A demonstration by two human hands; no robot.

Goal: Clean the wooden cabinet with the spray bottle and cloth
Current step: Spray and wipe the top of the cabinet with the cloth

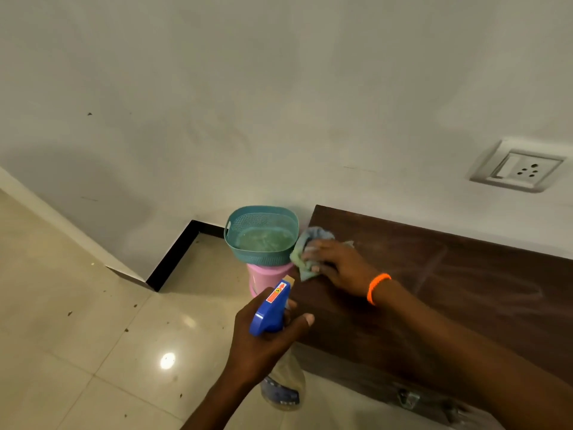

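Observation:
The dark wooden cabinet (449, 274) runs along the wall at the right, its top streaked with wipe marks. My right hand (338, 265), with an orange band at the wrist, presses a blue-green cloth (305, 252) onto the cabinet top at its left end. My left hand (263, 342) holds the spray bottle (273, 308) by its blue trigger head, just left of the cabinet's front corner. The bottle's clear body hangs below the hand, over the floor.
A teal perforated basket (235, 246) sits on a pink container (266, 277) against the cabinet's left end. A wall socket (517, 169) is above the cabinet. A metal latch (409, 398) shows on the cabinet front. Glossy floor tiles (108, 336) spread to the left.

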